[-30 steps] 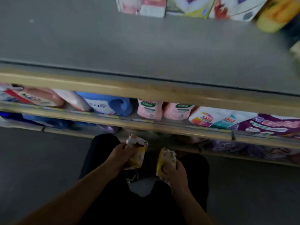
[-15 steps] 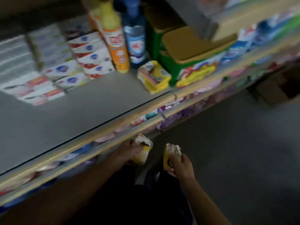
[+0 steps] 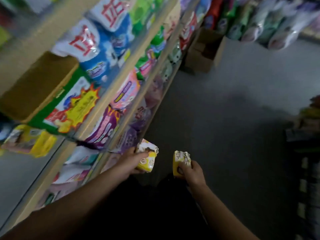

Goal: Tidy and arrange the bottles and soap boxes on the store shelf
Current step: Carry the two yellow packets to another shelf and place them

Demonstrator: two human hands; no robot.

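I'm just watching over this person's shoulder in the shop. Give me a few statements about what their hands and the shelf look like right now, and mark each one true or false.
1. The left hand holds a yellow and white soap pack. True.
2. The right hand is empty. False: it grips a second yellow soap pack.
3. The two packs are pressed together. False: a gap separates them.
4. Another yellow pack lies on the shelf, beside a green box. True.
5. A brown cardboard carton sits on the floor at the far end of the shelving. True.
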